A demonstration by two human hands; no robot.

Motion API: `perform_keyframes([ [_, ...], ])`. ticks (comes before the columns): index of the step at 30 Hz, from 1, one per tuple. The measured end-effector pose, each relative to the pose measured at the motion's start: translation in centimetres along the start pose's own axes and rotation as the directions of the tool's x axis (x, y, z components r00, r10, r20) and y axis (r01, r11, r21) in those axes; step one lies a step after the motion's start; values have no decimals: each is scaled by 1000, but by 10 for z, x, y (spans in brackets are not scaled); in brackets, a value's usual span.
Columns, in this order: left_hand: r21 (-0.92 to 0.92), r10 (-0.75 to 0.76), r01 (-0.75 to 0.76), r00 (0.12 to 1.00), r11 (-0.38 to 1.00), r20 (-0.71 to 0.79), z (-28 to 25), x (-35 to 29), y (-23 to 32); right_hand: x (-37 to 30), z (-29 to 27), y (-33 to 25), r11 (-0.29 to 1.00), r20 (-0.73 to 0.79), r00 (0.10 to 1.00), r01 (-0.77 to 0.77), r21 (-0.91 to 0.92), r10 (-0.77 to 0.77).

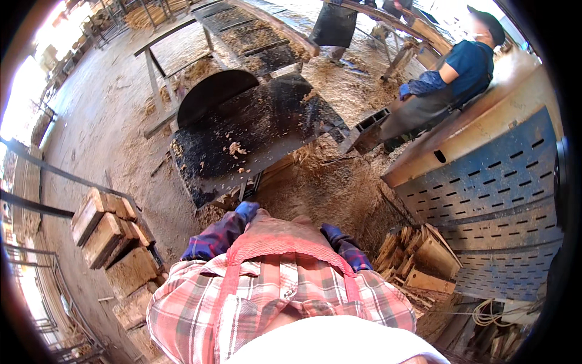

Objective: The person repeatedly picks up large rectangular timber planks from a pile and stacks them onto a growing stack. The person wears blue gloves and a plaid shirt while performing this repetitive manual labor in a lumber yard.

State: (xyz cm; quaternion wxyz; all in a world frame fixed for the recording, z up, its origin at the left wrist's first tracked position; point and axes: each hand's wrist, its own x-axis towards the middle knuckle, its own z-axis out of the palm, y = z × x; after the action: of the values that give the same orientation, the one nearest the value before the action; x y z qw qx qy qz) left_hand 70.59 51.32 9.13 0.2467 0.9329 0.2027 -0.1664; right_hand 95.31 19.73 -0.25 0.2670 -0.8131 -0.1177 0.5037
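Observation:
My left hand, in a blue glove with a plaid sleeve behind it, is low beside the near edge of a dark steel saw table. Its fingers are too small and foreshortened to read. My right hand is by the right side of my red apron, mostly hidden below the dark plaid sleeve. Whatever either hand may hold does not show. A large dark half-round disc, like a saw blade, rises at the table's far left edge. Wood chips lie scattered on the tabletop.
Stacked wood blocks stand at left, beside dark metal rails. Wood offcuts and a slotted blue metal panel are at right. A co-worker sits at upper right; another person stands farther back. Sawdust covers the floor.

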Motion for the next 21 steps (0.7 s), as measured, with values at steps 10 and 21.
perform_keyframes([
  [10, -469, -470, 182, 623, 865, -625, -118, -10, -23, 7, 45, -148, 796, 237, 961, -33, 604, -140],
  [21, -160, -519, 495, 789, 854, -329, -83, -45, -111, -54, 160, -237, 862, 317, 803, 452, 228, -505],
])
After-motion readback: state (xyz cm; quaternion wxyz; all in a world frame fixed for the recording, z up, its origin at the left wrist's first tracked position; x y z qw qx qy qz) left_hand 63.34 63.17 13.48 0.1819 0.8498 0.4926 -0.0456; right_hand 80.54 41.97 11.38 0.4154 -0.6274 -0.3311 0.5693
